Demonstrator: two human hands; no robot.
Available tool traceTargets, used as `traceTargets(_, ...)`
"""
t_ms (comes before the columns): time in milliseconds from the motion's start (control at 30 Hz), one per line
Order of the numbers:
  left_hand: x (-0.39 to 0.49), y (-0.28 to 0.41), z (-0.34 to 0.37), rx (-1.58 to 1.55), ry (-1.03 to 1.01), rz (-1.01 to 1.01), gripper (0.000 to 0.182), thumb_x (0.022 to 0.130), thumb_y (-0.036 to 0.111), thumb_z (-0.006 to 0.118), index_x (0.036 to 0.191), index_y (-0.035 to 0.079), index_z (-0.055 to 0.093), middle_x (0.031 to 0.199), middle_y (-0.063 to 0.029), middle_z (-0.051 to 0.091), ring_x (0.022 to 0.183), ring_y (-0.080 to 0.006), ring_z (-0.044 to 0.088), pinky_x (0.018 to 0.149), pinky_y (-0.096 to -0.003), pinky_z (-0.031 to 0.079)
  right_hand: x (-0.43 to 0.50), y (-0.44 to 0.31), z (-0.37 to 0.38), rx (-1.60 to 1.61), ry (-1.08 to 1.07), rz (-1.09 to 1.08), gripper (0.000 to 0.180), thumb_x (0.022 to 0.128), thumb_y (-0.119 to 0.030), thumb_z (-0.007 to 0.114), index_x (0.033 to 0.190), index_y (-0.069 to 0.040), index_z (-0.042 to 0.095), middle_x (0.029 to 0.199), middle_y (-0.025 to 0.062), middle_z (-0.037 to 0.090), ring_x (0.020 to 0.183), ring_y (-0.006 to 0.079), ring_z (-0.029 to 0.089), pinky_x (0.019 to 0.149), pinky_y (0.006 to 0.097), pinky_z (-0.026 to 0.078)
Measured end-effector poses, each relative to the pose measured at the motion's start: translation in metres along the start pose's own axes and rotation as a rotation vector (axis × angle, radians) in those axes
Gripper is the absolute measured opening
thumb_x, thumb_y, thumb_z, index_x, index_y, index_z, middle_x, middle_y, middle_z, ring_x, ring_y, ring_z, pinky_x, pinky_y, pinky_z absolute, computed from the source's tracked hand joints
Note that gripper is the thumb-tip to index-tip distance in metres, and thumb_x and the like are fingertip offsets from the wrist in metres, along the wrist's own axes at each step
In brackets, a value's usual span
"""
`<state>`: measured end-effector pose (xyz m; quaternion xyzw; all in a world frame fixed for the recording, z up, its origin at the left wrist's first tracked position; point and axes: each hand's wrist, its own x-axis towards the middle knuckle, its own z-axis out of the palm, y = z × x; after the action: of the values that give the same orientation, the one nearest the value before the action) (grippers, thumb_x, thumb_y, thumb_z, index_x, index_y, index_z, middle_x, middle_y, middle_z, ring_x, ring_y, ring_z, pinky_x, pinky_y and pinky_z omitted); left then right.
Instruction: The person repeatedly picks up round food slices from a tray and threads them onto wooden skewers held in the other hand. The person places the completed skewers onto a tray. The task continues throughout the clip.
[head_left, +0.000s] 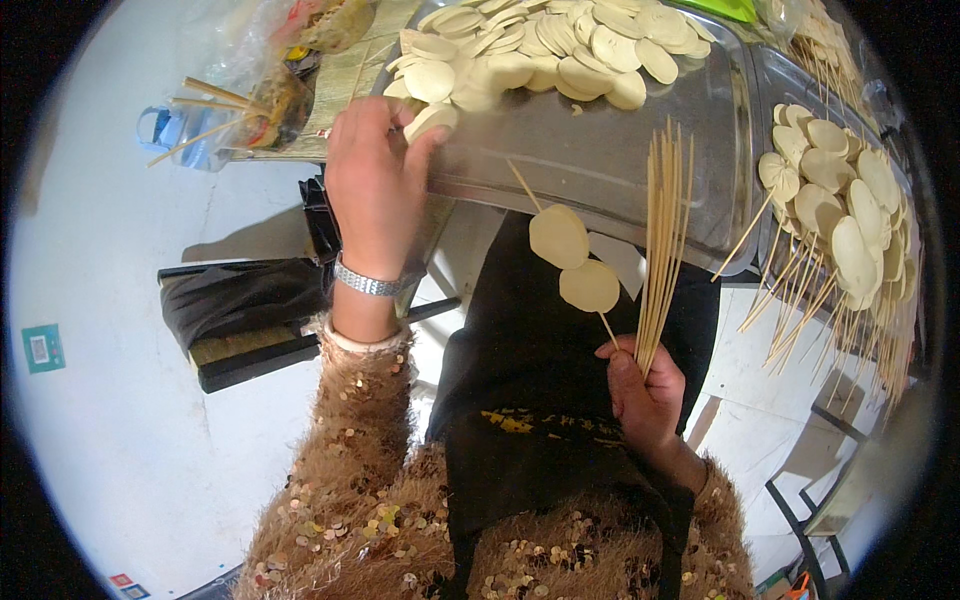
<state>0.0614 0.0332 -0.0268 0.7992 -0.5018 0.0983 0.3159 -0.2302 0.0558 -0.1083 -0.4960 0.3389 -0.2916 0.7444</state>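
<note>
My left hand (379, 180) is at the left rim of a metal tray (592, 157), its thumb and fingers around a pale round slice (433, 120). A heap of similar slices (540, 45) covers the far part of that tray. Over my lap, my right hand (649, 394) grips a bundle of thin wooden skewers (661, 240). The same hand also holds one skewer (609, 330) slanting up to the left, with pale slices (589, 285) threaded on it and its bare tip beyond them.
A second tray (780, 75) at the right bears a pile of skewered slices (825, 172), sticks jutting over its near edge. Clear plastic bags (247, 60) lie at the upper left, above a blue-lidded container (161, 131). A stool with black cloth (247, 307) stands to the left.
</note>
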Motion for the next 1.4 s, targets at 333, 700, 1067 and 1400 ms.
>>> traceTargets(333, 0.011, 0.004, 0.023, 0.02, -0.011, 0.258, 0.024, 0.07, 0.009, 0.074, 0.082, 0.005, 0.054, 0.073, -0.0035, 0.052, 0.064, -0.0151, 0.052, 0.058, -0.0254, 0.044, 0.0, -0.002, 0.0, -0.004, 0.017, 0.007, 0.012, 0.093, -0.008, 0.049, 0.097, -0.002, 0.058, 0.06, -0.0033, 0.048, 0.042, 0.002, 0.039, 0.037, 0.0183, 0.031)
traceTargets(700, -0.006, 0.024, 0.008, -1.374, -0.355, -0.403, 0.025, 0.088, 0.0, 0.047, 0.112, -0.005, 0.052, 0.095, -0.014, 0.064, 0.081, -0.0239, 0.066, 0.072, -0.0311, 0.056, -0.001, -0.002, -0.004, -0.02, -0.042, -0.015, 0.012, 0.093, -0.008, 0.049, 0.097, -0.001, 0.058, 0.058, -0.0032, 0.047, 0.042, 0.0025, 0.039, 0.038, 0.0186, 0.031)
traceTargets(1067, -0.01, 0.033, 0.002, -1.375, -0.332, -0.408, 0.023, 0.089, 0.003, 0.047, 0.107, -0.008, 0.055, 0.095, -0.0184, 0.064, 0.084, -0.0297, 0.066, 0.069, -0.0312, 0.056, -0.002, -0.001, -0.003, -0.005, -0.018, -0.037, 0.012, 0.093, -0.008, 0.05, 0.096, -0.001, 0.058, 0.059, -0.0028, 0.048, 0.042, 0.0021, 0.039, 0.038, 0.0184, 0.031)
traceTargets(1400, -0.011, 0.035, -0.003, -1.339, -0.298, -0.374, 0.021, 0.089, 0.002, 0.048, 0.105, -0.01, 0.055, 0.095, -0.0189, 0.064, 0.083, -0.031, 0.066, 0.072, -0.0346, 0.057, -0.002, -0.001, -0.004, -0.011, -0.02, -0.034, 0.012, 0.093, -0.008, 0.048, 0.096, -0.001, 0.058, 0.058, -0.0038, 0.047, 0.042, 0.0019, 0.038, 0.038, 0.0182, 0.03)
